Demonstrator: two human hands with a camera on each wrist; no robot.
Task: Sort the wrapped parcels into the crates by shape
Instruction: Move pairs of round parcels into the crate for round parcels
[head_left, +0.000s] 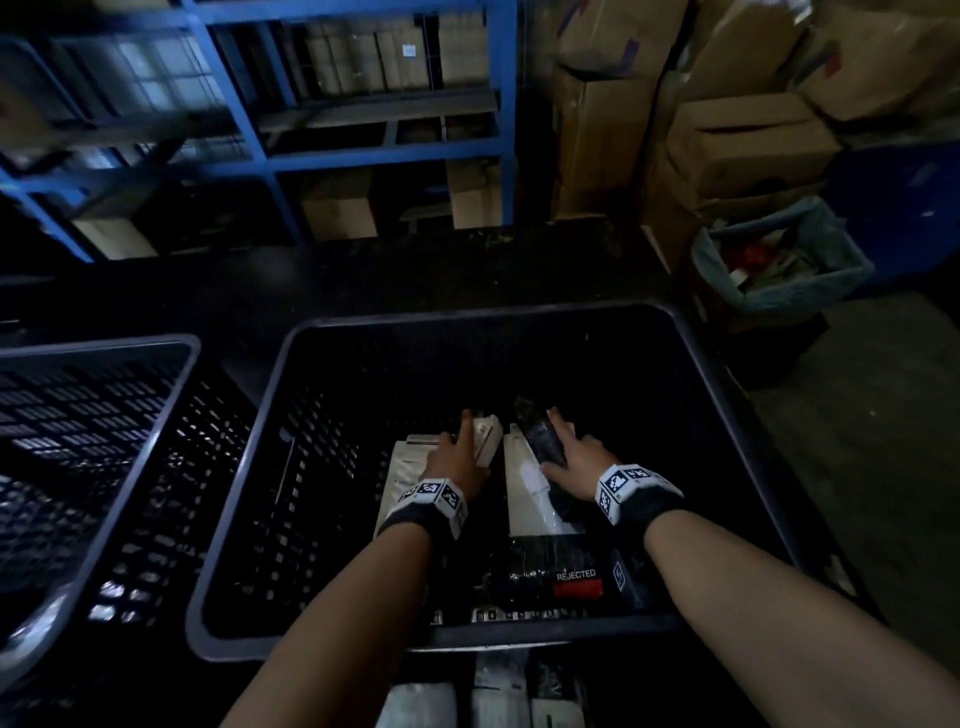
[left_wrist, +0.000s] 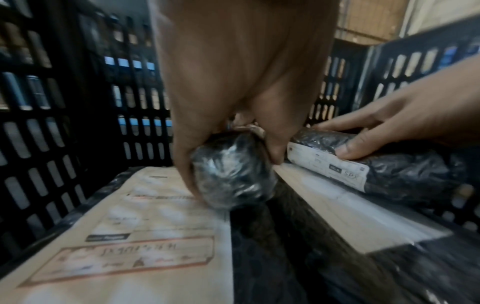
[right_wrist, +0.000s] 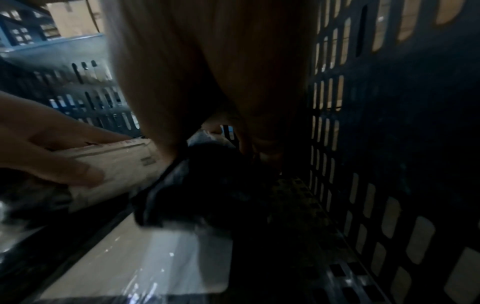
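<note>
Left hand (left_wrist: 233, 115) grips a black-wrapped roll (left_wrist: 231, 172); right hand (left_wrist: 405, 121) grips a labelled black roll (left_wrist: 384, 174).

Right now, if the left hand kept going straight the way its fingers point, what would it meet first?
The left hand grips a black-wrapped roll and points toward the far wall of the black crate. Beyond the roll the crate floor looks dark and bare, so probably that wall; depth is unclear.

Right hand (right_wrist: 221, 86), seemingly on dark parcel (right_wrist: 207, 185)
</note>
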